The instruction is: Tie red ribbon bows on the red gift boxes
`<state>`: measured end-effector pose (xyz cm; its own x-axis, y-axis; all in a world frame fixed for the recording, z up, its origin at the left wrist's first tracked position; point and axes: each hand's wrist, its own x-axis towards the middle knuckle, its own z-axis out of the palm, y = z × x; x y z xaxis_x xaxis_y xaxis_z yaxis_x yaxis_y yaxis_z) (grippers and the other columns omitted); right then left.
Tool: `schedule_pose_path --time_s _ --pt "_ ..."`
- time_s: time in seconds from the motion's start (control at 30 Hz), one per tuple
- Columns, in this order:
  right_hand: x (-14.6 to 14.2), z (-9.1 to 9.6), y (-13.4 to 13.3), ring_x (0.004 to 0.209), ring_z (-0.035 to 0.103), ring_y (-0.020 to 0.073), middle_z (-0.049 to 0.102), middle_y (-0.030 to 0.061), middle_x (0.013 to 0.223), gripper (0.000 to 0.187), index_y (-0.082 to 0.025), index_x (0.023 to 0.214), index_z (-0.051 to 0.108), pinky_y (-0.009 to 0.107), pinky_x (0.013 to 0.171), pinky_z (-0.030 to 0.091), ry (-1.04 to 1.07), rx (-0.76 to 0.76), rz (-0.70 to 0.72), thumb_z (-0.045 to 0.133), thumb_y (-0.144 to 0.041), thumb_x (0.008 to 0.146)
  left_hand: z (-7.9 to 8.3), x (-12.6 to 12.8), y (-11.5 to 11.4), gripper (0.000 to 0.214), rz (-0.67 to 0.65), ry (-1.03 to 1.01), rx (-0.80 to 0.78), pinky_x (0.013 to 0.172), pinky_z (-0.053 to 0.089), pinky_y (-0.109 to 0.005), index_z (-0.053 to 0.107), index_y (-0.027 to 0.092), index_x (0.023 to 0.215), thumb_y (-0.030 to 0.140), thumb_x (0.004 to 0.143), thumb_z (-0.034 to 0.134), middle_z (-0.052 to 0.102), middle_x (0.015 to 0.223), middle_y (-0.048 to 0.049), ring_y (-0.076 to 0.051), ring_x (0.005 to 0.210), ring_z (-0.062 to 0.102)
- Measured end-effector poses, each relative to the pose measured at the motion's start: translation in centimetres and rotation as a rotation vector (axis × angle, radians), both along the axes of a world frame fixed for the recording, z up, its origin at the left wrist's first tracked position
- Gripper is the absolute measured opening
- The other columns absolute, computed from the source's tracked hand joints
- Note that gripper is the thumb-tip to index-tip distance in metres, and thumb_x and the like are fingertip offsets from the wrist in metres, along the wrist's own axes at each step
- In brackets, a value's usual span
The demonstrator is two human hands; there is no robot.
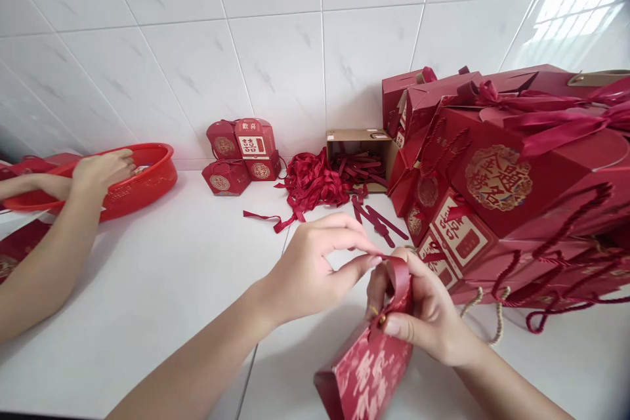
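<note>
A red gift box (367, 367) with pale lettering is tilted at the lower middle of the head view, just above the white surface. My right hand (428, 315) grips its top edge, thumb beside a small gold fastener. From that top rises a looped red strap (402, 282). My left hand (327, 262) pinches the strap's far end between thumb and forefinger, its other fingers stretched out above. The fingertips of my right hand behind the strap are partly hidden.
Red ribbons (315, 180) lie heaped near the wall beside an open cardboard box (359, 136) of straps. Red gift boxes (497, 177) pile up on the right; several small boxes (256, 147) stand at the back. On the left, another person's hands (101, 170) reach into a red basket (142, 191).
</note>
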<state>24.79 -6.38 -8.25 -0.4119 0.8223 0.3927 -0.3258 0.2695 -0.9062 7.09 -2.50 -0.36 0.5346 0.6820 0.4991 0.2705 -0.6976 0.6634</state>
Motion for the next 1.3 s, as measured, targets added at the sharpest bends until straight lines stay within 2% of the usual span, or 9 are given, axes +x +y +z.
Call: schedule_pose_path --time_s 0.07,0.17,0.37,0.63,0.83,0.93,1.03,1.17,1.3 --pt "0.2 0.1 0.2 0.067 0.054 0.0121 0.053 -0.0011 0.078 0.032 -0.022 0.085 0.04 0.025 0.06 0.044 0.013 0.024 -0.069 0.07 -0.032 0.081 1.0 0.3 -0.1 0.01 0.032 0.001 -0.125 0.067 0.057 -0.028 0.073 0.02 0.08 0.016 0.08 0.064 0.072 0.079 -0.0024 -0.017 0.073 0.068" --pt "0.5 0.3 0.4 0.068 0.055 0.0133 0.053 -0.0008 0.079 0.031 -0.023 0.084 0.039 0.026 0.06 0.047 0.02 0.065 -0.144 0.068 -0.031 0.082 1.9 0.5 -0.5 0.012 -0.01 -0.022 -0.324 0.063 0.059 -0.027 0.073 0.021 0.08 0.015 0.08 0.063 0.075 0.075 -0.0003 -0.018 0.069 0.071" --pt "0.7 0.2 0.4 0.071 0.052 0.0123 0.055 -0.0009 0.082 0.026 -0.025 0.088 0.043 0.023 0.062 0.045 0.024 0.13 -0.182 0.068 -0.027 0.083 1.8 0.5 -1.6 0.017 -0.032 0.006 -0.431 0.067 0.061 -0.027 0.077 0.025 0.088 0.017 0.082 0.063 0.076 0.083 0.0011 -0.02 0.076 0.073" --pt "0.8 0.0 0.4 0.068 0.048 0.0123 0.051 -0.001 0.081 0.028 -0.025 0.089 0.04 0.023 0.06 0.042 -0.004 0.172 -0.22 0.067 -0.025 0.083 1.8 0.5 -2.0 0.016 -0.041 0.033 -0.411 0.062 0.057 -0.023 0.076 0.025 0.084 0.02 0.083 0.062 0.076 0.081 0.0021 -0.017 0.071 0.071" --pt "0.6 -0.1 0.7 0.069 0.048 0.0123 0.052 0.0002 0.083 0.025 -0.024 0.087 0.038 0.023 0.059 0.042 -0.057 0.24 -0.307 0.061 -0.015 0.084 1.4 0.5 -2.2 0.017 -0.023 0.07 -0.377 0.059 0.056 -0.021 0.076 0.025 0.087 0.018 0.083 0.06 0.076 0.082 0.0016 -0.018 0.074 0.071" --pt "0.5 -0.2 0.7 0.069 0.05 0.0128 0.053 0.0017 0.083 0.023 -0.023 0.086 0.038 0.023 0.057 0.044 -0.08 0.316 -0.365 0.058 -0.013 0.084 1.4 0.4 -2.3 0.019 -0.027 0.085 -0.373 0.058 0.055 -0.02 0.074 0.024 0.088 0.016 0.084 0.058 0.075 0.082 0.0009 -0.017 0.074 0.07" --pt "0.3 -0.5 0.7 0.078 0.058 0.0158 0.057 0.0056 0.092 0.024 -0.023 0.089 0.041 0.026 0.061 0.05 -0.08 0.424 -0.508 0.058 -0.008 0.082 1.7 0.4 -2.5 0.019 -0.027 0.133 -0.33 0.067 0.055 -0.021 0.072 0.022 0.09 0.013 0.084 0.056 0.072 0.088 0.0003 -0.014 0.076 0.067" --pt "0.2 -0.8 0.9 0.103 0.061 0.0249 0.062 0.0097 0.108 0.035 -0.022 0.092 0.043 0.043 0.081 0.054 -0.106 0.622 -0.666 0.059 0.004 0.075 1.8 0.4 -2.4 0.027 -0.036 0.19 -0.24 0.086 0.049 -0.019 0.068 0.024 0.095 0.005 0.081 0.055 0.068 0.101 0.0031 -0.011 0.094 0.063" --pt "0.2 -0.7 1.3 0.1 0.063 0.026 0.066 0.0081 0.103 0.041 -0.022 0.093 0.043 0.047 0.081 0.053 -0.153 0.754 -0.708 0.058 0.009 0.07 1.6 0.3 -2.1 0.03 -0.005 0.223 -0.202 0.086 0.045 -0.017 0.061 0.026 0.092 0.0 0.08 0.051 0.066 0.099 0.0073 -0.008 0.094 0.061"
